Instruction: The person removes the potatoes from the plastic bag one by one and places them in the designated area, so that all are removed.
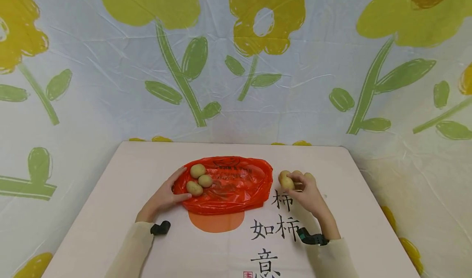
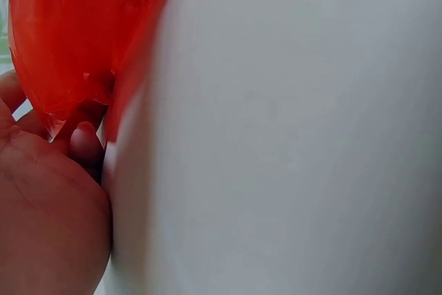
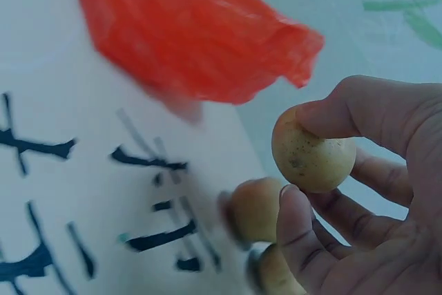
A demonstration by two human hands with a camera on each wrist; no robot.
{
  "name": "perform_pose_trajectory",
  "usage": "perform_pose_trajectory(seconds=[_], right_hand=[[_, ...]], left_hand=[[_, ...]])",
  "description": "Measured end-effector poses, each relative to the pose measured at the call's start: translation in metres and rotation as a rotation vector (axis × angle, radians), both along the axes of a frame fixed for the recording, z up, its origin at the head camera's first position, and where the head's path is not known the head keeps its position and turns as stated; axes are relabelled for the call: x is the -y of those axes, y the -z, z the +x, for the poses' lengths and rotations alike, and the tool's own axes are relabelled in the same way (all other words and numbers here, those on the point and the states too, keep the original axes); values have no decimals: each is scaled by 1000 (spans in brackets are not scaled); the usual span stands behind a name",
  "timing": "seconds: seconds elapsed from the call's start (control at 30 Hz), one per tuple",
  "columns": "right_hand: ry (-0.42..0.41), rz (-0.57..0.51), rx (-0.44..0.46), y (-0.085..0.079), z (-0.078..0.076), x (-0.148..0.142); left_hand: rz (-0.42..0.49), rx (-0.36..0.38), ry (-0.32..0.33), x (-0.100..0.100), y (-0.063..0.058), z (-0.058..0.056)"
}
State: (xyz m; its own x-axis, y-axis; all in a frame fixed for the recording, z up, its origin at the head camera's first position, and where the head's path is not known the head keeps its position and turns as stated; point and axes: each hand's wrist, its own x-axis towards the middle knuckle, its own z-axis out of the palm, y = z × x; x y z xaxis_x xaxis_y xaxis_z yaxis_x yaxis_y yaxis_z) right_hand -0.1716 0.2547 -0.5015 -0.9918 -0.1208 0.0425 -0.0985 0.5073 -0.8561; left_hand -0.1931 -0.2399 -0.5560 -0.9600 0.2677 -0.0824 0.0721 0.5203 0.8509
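A red plastic bag [image 1: 236,188] lies spread on the table, with three small potatoes [image 1: 198,171] on its left part. My left hand [image 1: 167,192] holds the bag's left edge, thumb at the near side and fingers at the far side. In the left wrist view, red plastic [image 2: 76,39] sits between its fingers, some of them hidden behind it. To the right of the bag, my right hand [image 1: 306,190] pinches a potato [image 3: 314,150] between thumb and fingers. More potatoes [image 3: 255,208] rest on the table just below and behind that hand, partly covered by it.
The light table [image 1: 147,155] carries black brush characters [image 1: 274,229] and an orange printed shape [image 1: 216,222] in front of the bag. A flower-printed cloth [image 1: 258,85] hangs around the table's back and sides. Each wrist wears a black band [image 1: 313,238].
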Motion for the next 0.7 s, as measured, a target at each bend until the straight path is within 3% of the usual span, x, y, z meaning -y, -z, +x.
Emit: perform_pose_trajectory(seconds=[0.23,0.7], right_hand=[[34,24,37,14,3,2],[66,57,61,26,6,8]], left_hand=[[11,-2,6,0,0,0],[19,-9,13,1,2,0]])
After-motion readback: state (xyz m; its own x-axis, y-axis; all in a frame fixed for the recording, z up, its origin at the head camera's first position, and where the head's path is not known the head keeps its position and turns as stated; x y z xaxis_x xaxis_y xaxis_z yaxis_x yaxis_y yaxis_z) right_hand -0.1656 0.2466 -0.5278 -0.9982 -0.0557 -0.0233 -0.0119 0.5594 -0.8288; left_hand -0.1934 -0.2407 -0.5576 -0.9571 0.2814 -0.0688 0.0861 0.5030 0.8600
